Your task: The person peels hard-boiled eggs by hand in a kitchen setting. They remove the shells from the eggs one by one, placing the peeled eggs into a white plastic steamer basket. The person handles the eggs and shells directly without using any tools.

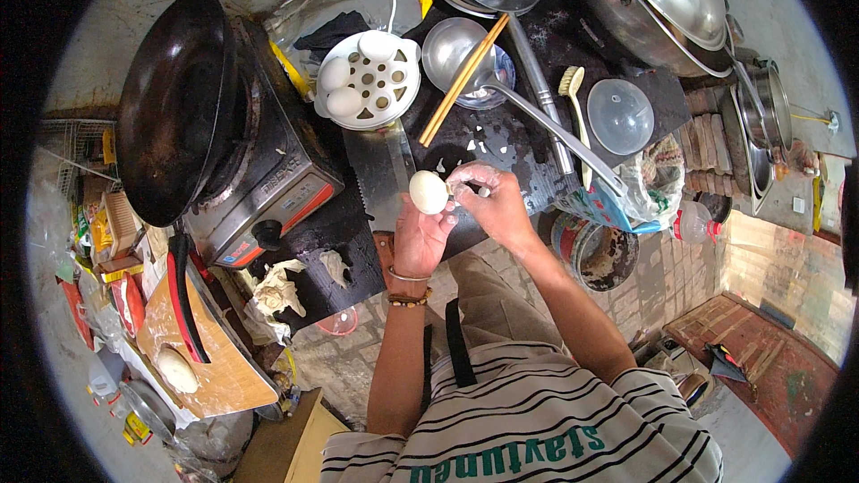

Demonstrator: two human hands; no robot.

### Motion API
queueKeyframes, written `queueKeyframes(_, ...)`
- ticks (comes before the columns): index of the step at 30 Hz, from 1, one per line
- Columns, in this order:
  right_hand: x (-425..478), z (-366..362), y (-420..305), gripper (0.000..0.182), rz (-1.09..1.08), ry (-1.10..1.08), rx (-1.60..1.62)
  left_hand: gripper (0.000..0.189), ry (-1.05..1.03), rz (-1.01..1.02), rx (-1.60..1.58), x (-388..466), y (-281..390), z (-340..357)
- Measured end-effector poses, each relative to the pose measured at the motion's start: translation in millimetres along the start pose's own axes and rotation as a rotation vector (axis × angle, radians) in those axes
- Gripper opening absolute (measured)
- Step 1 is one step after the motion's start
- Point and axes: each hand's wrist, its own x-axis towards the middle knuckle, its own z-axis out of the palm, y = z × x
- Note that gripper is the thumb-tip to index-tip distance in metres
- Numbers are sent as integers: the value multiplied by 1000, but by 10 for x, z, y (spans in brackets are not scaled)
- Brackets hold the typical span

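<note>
Held up in the fingers of my left hand [423, 236] is a whitish egg [428, 192], mostly smooth and peeled-looking. The thumb and index finger of my right hand [493, 200] meet the egg's right side; whether a bit of shell is pinched there is too small to tell. Small white eggshell pieces [480, 145] are scattered on the black tabletop [523, 127] just beyond. Whole eggs [343, 102] sit in the white egg-cooker tray [368, 119]. Beside my left hand lies a cleaver [382, 174], its wooden handle [384, 251] partly hidden.
A black wok [178, 107] stands on the stove [268, 215] at left. Chopsticks [463, 80] rest across a ladle [456, 47]. At right are a brush [572, 100], a clear plastic lid [621, 117] and a plastic bag [654, 178]. Dough [176, 370] lies on a wooden board [221, 369].
</note>
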Motion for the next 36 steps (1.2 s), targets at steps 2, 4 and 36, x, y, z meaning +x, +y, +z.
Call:
queueKeyframes(2,-14,3,35,9,64,15,100,36,72,42,108,-27,-13,55)
queueKeyframes(4,-20,27,72,9,72,47,163,33,147,74,227,-34,-4,87)
queueKeyframes(36,-2,-195,5,12,86,63,27,28,150,-12,492,3,125,185)
